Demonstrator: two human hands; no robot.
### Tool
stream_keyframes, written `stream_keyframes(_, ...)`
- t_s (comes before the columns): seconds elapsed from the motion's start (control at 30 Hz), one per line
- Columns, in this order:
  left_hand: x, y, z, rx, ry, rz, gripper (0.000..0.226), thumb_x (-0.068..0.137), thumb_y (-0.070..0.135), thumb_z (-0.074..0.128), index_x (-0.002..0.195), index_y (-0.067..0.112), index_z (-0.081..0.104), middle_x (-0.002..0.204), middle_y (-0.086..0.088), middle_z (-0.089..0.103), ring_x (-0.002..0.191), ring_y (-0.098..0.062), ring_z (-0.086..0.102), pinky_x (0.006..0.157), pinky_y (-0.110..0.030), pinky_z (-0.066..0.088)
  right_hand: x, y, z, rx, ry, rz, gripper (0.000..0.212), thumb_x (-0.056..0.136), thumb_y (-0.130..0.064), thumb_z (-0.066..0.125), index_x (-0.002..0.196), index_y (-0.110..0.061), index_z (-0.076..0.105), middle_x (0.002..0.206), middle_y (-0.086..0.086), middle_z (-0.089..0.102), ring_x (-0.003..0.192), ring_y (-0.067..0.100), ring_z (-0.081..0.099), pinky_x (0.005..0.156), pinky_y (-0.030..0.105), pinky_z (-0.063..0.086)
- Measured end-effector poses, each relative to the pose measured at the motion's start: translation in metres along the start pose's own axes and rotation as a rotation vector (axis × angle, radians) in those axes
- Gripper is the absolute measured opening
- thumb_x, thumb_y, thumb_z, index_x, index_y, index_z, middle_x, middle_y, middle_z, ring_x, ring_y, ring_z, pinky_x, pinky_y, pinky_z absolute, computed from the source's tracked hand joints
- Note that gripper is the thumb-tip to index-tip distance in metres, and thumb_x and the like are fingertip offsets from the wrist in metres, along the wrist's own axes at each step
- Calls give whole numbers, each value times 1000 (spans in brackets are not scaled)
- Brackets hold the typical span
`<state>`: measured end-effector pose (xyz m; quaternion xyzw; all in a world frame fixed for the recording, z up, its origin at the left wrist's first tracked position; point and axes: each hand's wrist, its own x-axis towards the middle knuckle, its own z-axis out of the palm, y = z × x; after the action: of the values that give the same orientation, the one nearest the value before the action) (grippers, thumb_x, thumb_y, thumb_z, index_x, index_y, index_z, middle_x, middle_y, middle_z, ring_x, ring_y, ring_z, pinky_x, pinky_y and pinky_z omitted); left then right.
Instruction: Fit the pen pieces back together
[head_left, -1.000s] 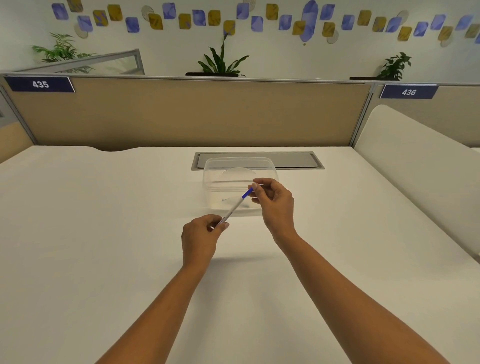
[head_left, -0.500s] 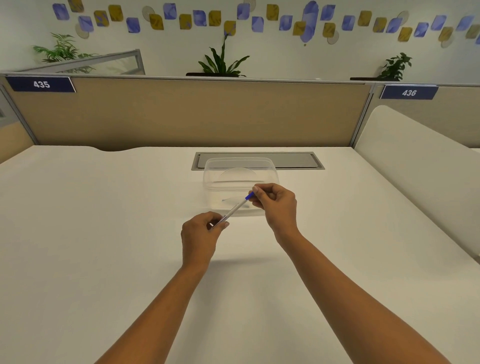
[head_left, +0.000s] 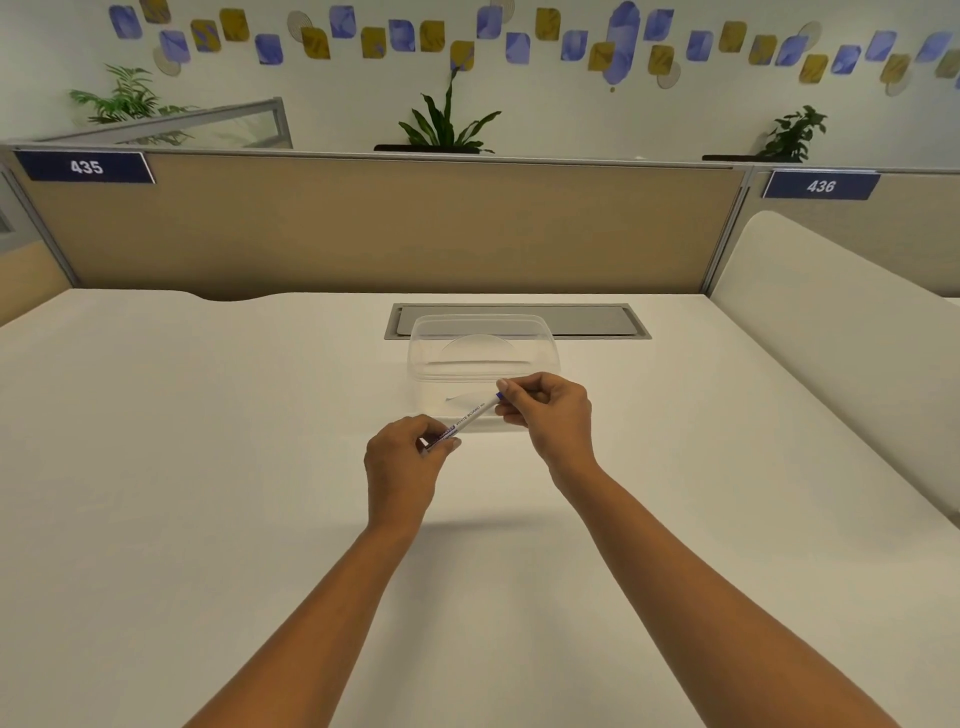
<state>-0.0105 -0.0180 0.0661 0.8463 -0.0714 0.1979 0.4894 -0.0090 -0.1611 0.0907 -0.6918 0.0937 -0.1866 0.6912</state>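
A slim white whiteboard marker (head_left: 467, 419) with a blue cap end lies slanted between my two hands, just above the white desk (head_left: 208, 467). My left hand (head_left: 402, 465) pinches its lower end between thumb and fingers. My right hand (head_left: 550, 415) pinches the upper blue end, fingers curled round it. Just behind the marker stands a clear plastic container (head_left: 483, 348), open on top; nothing shows inside it.
A grey cable-tray cover (head_left: 587, 321) is set into the desk behind the container. Beige partition panels (head_left: 363, 228) labelled 435 and 436 close off the back. A white side panel (head_left: 831, 312) rises at the right. Plants stand beyond the partition.
My right hand has slid down over the marker's blue end, so less blue shows. The left hand and the container have stayed put.
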Motion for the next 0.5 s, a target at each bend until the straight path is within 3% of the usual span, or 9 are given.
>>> stream_keyframes(0.27,1,-3,3,-51,-33,-46,6,74,8,71,77,4,69,65,-3,58,56,-5,48,54,-16,38,-2,6,3,-34,28,-68,22,87,-21,58,88,-3,69,72,8,68,65,15,66,67,17,56)
stream_keyframes(0.4,2,-6,2,-60,-83,-41,9,78,9,68,86,5,70,71,-1,60,60,-5,50,53,-6,37,2,7,-2,-120,-53,-124,20,90,-15,54,93,-1,67,77,9,67,68,13,65,69,20,56)
stream_keyframes(0.5,6,-10,-1,-21,-154,5,16,82,9,63,96,7,69,75,-4,57,68,-16,49,60,-16,37,9,7,-10,-218,-145,-156,13,89,-8,54,91,-2,66,78,11,66,64,10,63,64,16,54)
